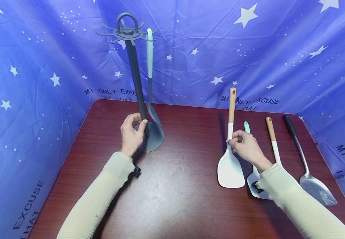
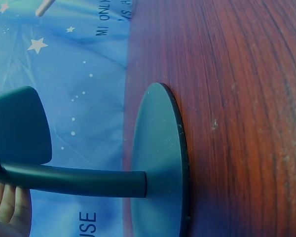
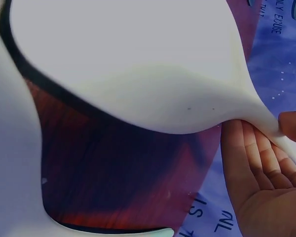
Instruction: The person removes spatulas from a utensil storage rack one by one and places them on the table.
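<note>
My left hand (image 1: pixel 133 132) grips the lower pole (image 1: pixel 136 76) of a dark grey utensil stand, just above its round base (image 2: pixel 160 133). A ring of hooks (image 1: pixel 127 33) and a loop top the stand. From one hook, on the right, hangs a turner with a mint handle (image 1: pixel 150 56); its dark head (image 2: pixel 22 126) shows beyond the pole in the left wrist view. My right hand (image 1: pixel 247 146) pinches the neck of a white spatula (image 1: pixel 230 171) with a wooden handle, raised off the table. Its broad blade (image 3: pixel 133 59) fills much of the right wrist view.
Right of the held spatula lie a mint-handled utensil (image 1: pixel 247 126), a wooden-handled one (image 1: pixel 270 129) partly hidden by my right arm, and a metal wok turner (image 1: pixel 317 191) with a black handle. A blue starry cloth (image 1: pixel 184 76) hangs around the dark red table (image 1: pixel 172 199).
</note>
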The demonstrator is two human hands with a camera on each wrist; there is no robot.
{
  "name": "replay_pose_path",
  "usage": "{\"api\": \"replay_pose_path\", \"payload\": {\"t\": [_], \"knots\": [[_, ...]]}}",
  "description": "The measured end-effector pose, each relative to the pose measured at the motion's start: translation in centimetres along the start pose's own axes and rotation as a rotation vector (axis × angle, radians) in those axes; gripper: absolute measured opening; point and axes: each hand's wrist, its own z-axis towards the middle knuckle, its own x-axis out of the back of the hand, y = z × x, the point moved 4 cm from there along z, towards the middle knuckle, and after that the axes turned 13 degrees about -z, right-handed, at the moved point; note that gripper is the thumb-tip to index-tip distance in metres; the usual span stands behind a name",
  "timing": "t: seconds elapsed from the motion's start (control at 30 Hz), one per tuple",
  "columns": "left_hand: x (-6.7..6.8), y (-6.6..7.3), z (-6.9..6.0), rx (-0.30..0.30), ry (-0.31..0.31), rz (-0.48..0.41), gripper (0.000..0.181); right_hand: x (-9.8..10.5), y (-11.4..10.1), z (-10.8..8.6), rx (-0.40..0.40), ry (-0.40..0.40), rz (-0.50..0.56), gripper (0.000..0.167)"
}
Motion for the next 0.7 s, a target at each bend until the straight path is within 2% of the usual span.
{"api": "replay_pose_path", "payload": {"t": [0.13, 0.7], "knots": [[0.0, 0.0, 0.0, 0.003, 0.001, -0.001, 0.016, -0.2, 0.4, 0.0, -0.027, -0.024, -0.016, 0.019], [0.0, -0.1, 0.0, 0.002, 0.000, 0.011, 0.016, -1.4, 1.5, 0.8, -0.110, -0.136, 0.087, 0.016]]}}
